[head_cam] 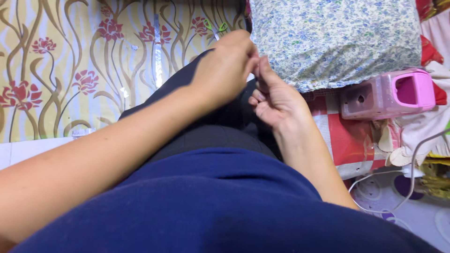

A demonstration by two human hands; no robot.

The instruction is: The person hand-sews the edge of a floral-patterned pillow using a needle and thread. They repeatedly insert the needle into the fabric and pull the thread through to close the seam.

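Both hands meet over the dark-trousered lap (pixel 220 126), fingertips pinched together: left hand (pixel 224 70) curled shut, right hand (pixel 274 100) half closed, touching it. Can't tell what they're pinching, too small to see. Blue floral fabric pillow (pixel 335 40) sits just beyond, pink plastic box (pixel 386 93) beside it

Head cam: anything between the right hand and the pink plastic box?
Head view: only red-and-white checked cloth and the floral pillow's lower edge lie between right hand and pink plastic box.

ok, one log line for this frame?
left hand: fingertips pinched, contents hidden | right hand: fingers curled, touching left | nearby: blue floral fabric bundle, pink plastic box
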